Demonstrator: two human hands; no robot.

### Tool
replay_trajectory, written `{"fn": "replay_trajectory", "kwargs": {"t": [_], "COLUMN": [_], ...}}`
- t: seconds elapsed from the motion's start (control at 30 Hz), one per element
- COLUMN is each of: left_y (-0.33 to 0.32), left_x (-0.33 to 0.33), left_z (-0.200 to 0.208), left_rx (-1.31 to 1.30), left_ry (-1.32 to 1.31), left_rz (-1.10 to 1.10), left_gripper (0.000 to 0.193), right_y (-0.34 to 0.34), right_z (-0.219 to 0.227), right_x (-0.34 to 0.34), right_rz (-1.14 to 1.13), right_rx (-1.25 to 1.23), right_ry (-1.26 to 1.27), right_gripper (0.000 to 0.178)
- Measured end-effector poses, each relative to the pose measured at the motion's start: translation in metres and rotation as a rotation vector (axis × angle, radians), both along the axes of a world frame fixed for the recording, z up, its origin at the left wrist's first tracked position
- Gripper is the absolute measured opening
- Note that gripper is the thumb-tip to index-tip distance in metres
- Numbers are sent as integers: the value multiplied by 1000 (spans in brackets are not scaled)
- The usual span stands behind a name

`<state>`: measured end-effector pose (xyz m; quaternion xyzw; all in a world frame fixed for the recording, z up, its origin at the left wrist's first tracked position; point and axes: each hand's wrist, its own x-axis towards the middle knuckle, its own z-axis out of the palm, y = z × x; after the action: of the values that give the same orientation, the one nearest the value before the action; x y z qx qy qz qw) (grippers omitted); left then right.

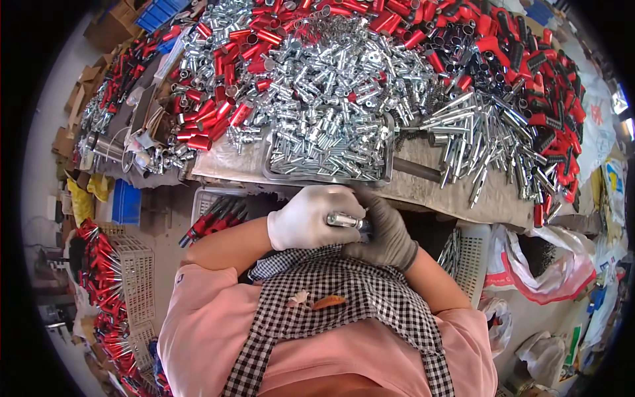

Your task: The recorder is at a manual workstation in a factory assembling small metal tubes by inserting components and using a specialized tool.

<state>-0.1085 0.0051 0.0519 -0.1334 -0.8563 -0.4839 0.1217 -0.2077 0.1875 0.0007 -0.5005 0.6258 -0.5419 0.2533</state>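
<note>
In front of my apron, my left hand (309,217) in a white glove is closed round a shiny metal cylindrical part (342,220). My right hand (389,233), in a grey glove, curls about the part's dark right end, its fingers partly hidden. Just beyond both hands, a metal tray (324,177) at the table's near edge holds small silver pins and fittings. Loose silver metal fittings (317,86) are heaped behind and over it.
Red metal sleeves (215,119) lie left of the heap. Long silver rods (473,135) and red-and-black handles (562,126) spread to the right. Below the table stand a white basket (473,255) at right and another basket (206,198) with red-and-black tools. More crates (135,278) stand at left.
</note>
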Motion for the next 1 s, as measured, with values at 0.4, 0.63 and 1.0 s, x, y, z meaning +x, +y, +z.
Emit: {"fn": "replay_trajectory", "kwargs": {"t": [0.4, 0.63, 1.0], "left_y": [-31, -50, -19], "left_x": [-38, -110, -43], "left_z": [0, -31, -2], "left_rx": [-190, -810, -494], "left_ry": [-109, 15, 227], "left_rz": [412, 202, -205], "left_gripper": [25, 42, 26], "right_y": [61, 89, 65], "right_z": [-20, -4, 4], "right_x": [-12, -32, -39], "right_rz": [-40, -388, -322], "right_rx": [32, -47, 64], "right_ry": [-151, -517, -109], "right_gripper": [56, 47, 23]}}
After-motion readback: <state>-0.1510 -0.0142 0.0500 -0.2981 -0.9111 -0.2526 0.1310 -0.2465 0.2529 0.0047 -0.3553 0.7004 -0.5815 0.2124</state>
